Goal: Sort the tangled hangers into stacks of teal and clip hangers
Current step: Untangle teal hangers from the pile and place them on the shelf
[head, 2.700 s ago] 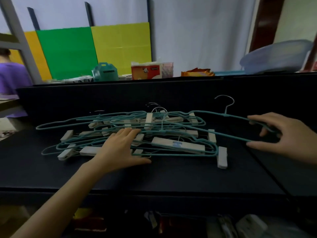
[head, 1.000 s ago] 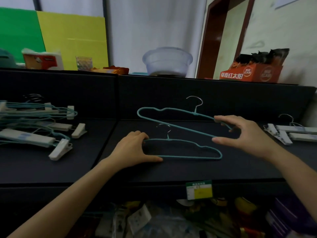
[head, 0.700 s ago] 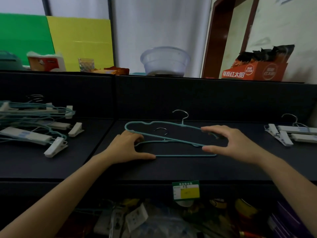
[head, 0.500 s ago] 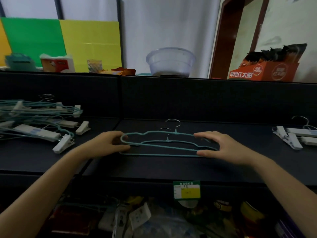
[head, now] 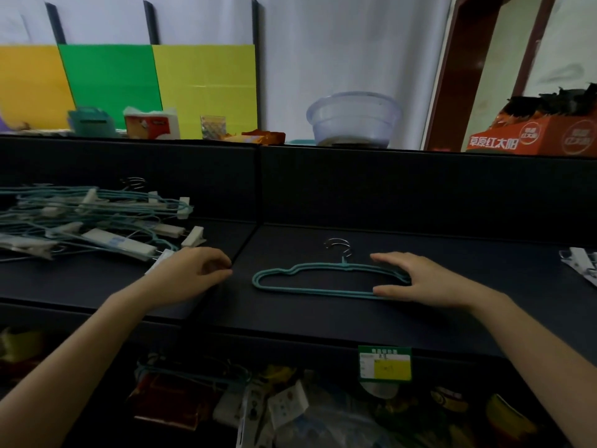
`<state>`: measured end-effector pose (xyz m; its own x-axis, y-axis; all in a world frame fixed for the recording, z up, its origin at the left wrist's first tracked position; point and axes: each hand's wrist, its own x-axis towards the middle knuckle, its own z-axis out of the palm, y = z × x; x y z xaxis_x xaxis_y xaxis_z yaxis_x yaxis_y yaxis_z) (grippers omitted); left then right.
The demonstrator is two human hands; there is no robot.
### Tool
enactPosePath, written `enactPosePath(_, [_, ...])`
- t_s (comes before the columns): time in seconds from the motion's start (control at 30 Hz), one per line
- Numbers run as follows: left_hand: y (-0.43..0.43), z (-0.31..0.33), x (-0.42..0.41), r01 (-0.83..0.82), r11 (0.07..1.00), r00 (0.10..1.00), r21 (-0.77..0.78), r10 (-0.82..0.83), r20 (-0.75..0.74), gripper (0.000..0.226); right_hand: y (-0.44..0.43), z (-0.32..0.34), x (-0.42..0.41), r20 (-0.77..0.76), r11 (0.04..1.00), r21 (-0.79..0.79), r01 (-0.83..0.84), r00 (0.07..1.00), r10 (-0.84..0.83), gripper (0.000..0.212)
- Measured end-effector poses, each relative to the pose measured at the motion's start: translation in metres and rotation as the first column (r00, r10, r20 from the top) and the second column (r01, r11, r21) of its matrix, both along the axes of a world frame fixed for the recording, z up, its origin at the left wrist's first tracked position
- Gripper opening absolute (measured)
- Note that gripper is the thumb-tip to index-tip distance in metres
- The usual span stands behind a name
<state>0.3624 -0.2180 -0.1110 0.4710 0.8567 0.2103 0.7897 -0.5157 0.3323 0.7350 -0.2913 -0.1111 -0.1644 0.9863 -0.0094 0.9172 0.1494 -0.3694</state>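
Observation:
Two teal hangers (head: 310,281) lie stacked flat on the dark shelf (head: 323,318) in the middle, hooks pointing away. My right hand (head: 416,279) rests on their right end, thumb and fingers spread around it. My left hand (head: 197,270) hovers just left of the stack, fingers loosely curled, holding nothing. At the far left sits the tangled pile (head: 90,221) of teal hangers and white clip hangers. Clip hangers (head: 581,263) lie at the right edge, partly cut off.
A dark back wall (head: 387,189) rises behind the shelf. On top of it stand a clear plastic bowl (head: 353,119), a tissue pack (head: 150,124) and an orange box (head: 542,137). Packaged goods and a green price tag (head: 384,363) lie below the front edge.
The hanger I carried over from the pile now lies flat on the other teal hanger. My left hand has let go and drawn back to the left. The view has swung slightly left.

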Motion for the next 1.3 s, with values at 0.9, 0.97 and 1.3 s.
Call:
enactPosePath(0.9, [0.011, 0.010, -0.323, -0.248, 0.905, 0.948, 0.345, 0.300, -0.108, 0.025, 0.109, 0.019, -0.395, -0.037, 0.910, 0.316, -0.268, 0.955, 0.294, 0.026])
enactPosePath(0.97, [0.015, 0.010, -0.339, -0.251, 0.906, 0.952, 0.342, 0.295, -0.083, 0.024, 0.120, 0.023, -0.413, -0.014, 0.912, 0.299, -0.279, 0.955, 0.297, 0.027])
enactPosePath(1.3, [0.083, 0.030, -0.386, -0.268, 0.850, 0.957, 0.453, 0.288, 0.026, 0.026, 0.205, 0.050, -0.468, 0.017, 0.897, 0.338, -0.283, 0.955, 0.295, 0.028])
